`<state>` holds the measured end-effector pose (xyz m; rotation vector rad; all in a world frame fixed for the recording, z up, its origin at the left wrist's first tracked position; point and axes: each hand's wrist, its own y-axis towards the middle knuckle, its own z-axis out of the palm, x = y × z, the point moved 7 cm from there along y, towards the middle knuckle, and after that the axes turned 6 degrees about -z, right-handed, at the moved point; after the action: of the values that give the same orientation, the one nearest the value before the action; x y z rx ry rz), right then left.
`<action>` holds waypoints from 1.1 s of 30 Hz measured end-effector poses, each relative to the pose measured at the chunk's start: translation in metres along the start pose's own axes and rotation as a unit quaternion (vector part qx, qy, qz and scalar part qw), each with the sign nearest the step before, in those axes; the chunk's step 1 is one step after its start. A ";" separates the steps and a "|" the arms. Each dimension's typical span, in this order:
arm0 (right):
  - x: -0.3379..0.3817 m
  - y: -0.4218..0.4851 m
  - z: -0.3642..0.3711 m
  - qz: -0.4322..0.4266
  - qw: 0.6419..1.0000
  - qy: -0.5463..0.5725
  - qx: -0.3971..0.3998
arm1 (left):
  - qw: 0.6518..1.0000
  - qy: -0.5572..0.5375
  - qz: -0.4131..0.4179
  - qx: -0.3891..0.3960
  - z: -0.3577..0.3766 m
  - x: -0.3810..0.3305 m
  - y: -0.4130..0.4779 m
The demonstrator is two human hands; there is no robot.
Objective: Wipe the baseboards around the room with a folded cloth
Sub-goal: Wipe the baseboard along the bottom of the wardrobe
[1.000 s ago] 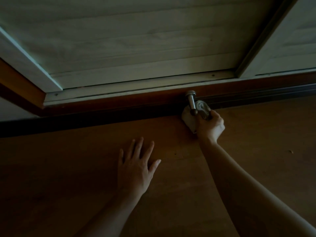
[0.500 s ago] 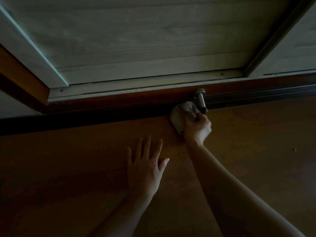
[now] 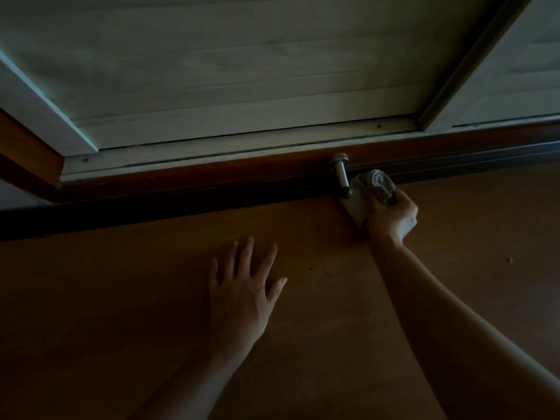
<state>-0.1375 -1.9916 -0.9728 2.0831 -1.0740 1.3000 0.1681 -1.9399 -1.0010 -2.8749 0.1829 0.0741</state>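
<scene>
Grip of right hand [image 3: 392,218] closed round folded cloth [image 3: 360,199] at baseboard [image 3: 212,190] beside doorstop [image 3: 341,177]; left hand [image 3: 242,295] lay flat, splayed, on floor [image 3: 121,298].

pale grey folded cloth [image 3: 355,205]: soft fabric, matt, creased. dark reddish-brown baseboard [image 3: 212,189]: wood, slight sheen. short cylindrical door stop [image 3: 341,174]: satin metal, dark tip looks rubbery. brown floor [image 3: 121,298]: smooth, matt, wood-look. pale whitish panel [image 3: 212,71]: matt, faint horizontal grain.

At 2 o'clock the right hand [image 3: 392,218] covers part of the cloth [image 3: 357,204] it grips. The left forearm [image 3: 194,374] is cut off at 7 o'clock, the right forearm [image 3: 454,322] at 5 o'clock. A speck [image 3: 511,260] at 3 o'clock is too small to identify.
</scene>
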 end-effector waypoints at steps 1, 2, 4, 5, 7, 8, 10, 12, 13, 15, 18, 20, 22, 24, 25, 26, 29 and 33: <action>0.001 0.000 0.000 -0.010 1.000 0.000 -0.002 | 1.000 0.005 -0.001 0.001 -0.001 0.000 0.002; 0.004 -0.002 0.003 -0.030 1.000 -0.009 0.005 | 1.000 0.009 -0.002 0.000 -0.003 -0.001 0.003; 0.009 -0.005 0.009 -0.070 0.996 -0.029 0.038 | 1.000 0.013 -0.003 -0.001 -0.004 -0.001 0.003; 0.011 -0.004 0.011 -0.080 0.995 -0.034 0.051 | 1.000 0.013 -0.005 -0.001 -0.004 -0.001 0.003; 0.008 0.003 0.007 -0.070 0.996 -0.038 0.046 | 1.000 0.014 -0.008 0.004 -0.004 -0.001 0.003; 0.004 0.007 0.001 -0.051 0.998 -0.032 0.028 | 1.000 0.017 -0.007 0.007 -0.004 -0.002 0.003; 0.000 0.010 -0.006 -0.025 1.000 -0.016 0.002 | 1.000 0.017 -0.007 0.011 -0.005 -0.002 0.003; 0.003 0.007 -0.002 -0.052 0.998 -0.028 0.022 | 1.000 0.011 -0.010 0.013 -0.007 -0.003 0.004; 0.006 0.006 0.000 -0.074 0.996 -0.039 0.037 | 1.000 0.007 -0.011 0.014 -0.009 -0.004 0.004; 0.010 0.006 0.001 -0.097 0.992 -0.057 0.052 | 1.000 -0.003 -0.006 0.018 -0.012 -0.009 0.005; 0.009 0.012 -0.005 -0.095 0.992 -0.068 0.046 | 0.999 -0.020 0.038 0.001 -0.017 -0.034 0.009; 0.008 0.016 -0.009 -0.089 0.993 -0.064 0.034 | 0.995 -0.037 0.088 -0.016 -0.018 -0.065 0.010; 0.005 0.021 -0.016 -0.073 0.996 -0.059 0.008 | 0.989 -0.064 0.132 -0.028 -0.017 -0.099 0.009; 0.002 0.027 -0.021 -0.058 0.997 -0.049 -0.004 | 0.982 -0.097 0.160 -0.031 -0.013 -0.126 0.007; 0.001 0.030 -0.022 -0.061 0.997 -0.049 0.001 | 0.978 -0.112 0.170 -0.039 -0.012 -0.136 0.005; 0.001 0.032 -0.021 -0.073 0.996 -0.057 0.006 | 0.975 -0.125 0.176 -0.049 -0.010 -0.143 0.004; 0.001 0.032 -0.017 -0.130 0.988 -0.083 0.017 | 0.974 -0.143 0.169 -0.056 -0.003 -0.157 0.009; -0.002 0.046 -0.020 -0.178 0.978 -0.084 0.062 | 0.980 -0.125 0.131 -0.082 0.002 -0.161 0.017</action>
<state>-0.1863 -2.0038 -0.9661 2.3785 -0.6523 1.0525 0.0060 -1.9371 -0.9967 -2.9483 0.5274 0.5194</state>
